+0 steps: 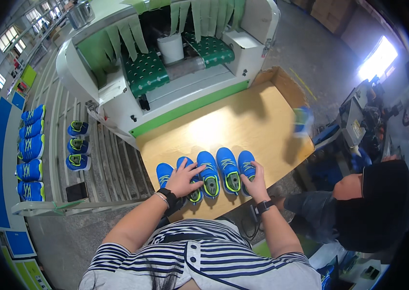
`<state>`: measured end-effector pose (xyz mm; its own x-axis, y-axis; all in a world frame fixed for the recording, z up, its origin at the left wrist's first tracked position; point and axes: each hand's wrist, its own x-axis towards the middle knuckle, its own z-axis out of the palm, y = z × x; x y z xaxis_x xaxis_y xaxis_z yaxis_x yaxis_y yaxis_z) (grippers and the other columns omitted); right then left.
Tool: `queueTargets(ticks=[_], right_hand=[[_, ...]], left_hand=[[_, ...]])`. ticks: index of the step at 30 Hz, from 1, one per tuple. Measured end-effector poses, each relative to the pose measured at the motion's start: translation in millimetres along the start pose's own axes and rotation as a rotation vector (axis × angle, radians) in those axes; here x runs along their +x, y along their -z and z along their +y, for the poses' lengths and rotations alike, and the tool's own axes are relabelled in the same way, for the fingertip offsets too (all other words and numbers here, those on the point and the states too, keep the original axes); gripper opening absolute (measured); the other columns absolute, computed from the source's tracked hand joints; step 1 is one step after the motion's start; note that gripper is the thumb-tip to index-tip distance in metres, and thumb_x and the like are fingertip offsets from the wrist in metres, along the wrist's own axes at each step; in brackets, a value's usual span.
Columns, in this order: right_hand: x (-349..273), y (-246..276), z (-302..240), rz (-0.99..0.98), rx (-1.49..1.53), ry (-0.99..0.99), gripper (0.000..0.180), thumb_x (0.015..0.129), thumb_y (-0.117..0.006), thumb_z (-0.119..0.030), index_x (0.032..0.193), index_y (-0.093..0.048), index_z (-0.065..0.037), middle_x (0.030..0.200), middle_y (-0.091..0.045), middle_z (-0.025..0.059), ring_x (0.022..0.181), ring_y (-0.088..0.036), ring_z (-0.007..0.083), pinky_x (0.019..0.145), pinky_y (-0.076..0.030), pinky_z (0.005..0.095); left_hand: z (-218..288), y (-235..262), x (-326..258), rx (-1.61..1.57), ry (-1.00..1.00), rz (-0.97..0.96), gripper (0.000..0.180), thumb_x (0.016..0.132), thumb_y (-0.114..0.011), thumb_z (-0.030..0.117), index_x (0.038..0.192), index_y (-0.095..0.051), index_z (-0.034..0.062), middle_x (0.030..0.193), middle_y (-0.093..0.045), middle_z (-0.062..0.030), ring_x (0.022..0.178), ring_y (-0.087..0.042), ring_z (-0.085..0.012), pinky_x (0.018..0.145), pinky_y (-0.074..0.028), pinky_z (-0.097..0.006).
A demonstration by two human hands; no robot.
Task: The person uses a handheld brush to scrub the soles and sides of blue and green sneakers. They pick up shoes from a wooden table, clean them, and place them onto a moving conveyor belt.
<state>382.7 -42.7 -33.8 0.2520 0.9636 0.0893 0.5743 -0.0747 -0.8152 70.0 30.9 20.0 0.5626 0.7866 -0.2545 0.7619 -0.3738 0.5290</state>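
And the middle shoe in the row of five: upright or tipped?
Upright: the middle shoe rests on the tan table, its laces and ankle opening facing up.

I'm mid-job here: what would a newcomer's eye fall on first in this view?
First, the row of five bright blue shoes on the tan tabletop, the left hand and right hand at them. Next, the white machine beyond, with its hanging green strips. Then more blue shoes lined up at far left.

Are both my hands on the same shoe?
No, the right hand is at the row's rightmost shoe, the left hand over shoes farther left.
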Motion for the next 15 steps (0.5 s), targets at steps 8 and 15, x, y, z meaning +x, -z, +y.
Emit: queueTargets(ticks=[8,15], right_hand=[[-4.7,-6.6,-5.3,0.077,-0.053,-0.017,0.057,0.081,-0.076,-0.010,0.131,-0.050,0.000,0.135,-0.050,0.0268,0.129,-0.048,0.0426,0.111,-0.039,0.0464],[-4.5,-8.8,-9.3,0.075,-0.043,-0.056,0.055,0.082,-0.075,-0.011,0.131,-0.050,-0.001,0.137,-0.050,0.0273,0.131,-0.047,0.0434,0.112,-0.038,0.0470]], left_hand=[[3.4,1.2,-0.5,-0.001,0.013,-0.003,0.066,0.090,-0.069,0.045,0.151,-0.048,0.0328,0.155,-0.048,-0.0099,0.150,-0.027,-0.0404,0.114,-0.032,-0.058],[1.3,1.3,-0.6,-0.015,0.017,-0.010,0.066,0.090,-0.069,0.045,0.152,-0.048,0.0335,0.156,-0.046,-0.0098,0.151,-0.025,-0.0407,0.116,-0.030,-0.059]])
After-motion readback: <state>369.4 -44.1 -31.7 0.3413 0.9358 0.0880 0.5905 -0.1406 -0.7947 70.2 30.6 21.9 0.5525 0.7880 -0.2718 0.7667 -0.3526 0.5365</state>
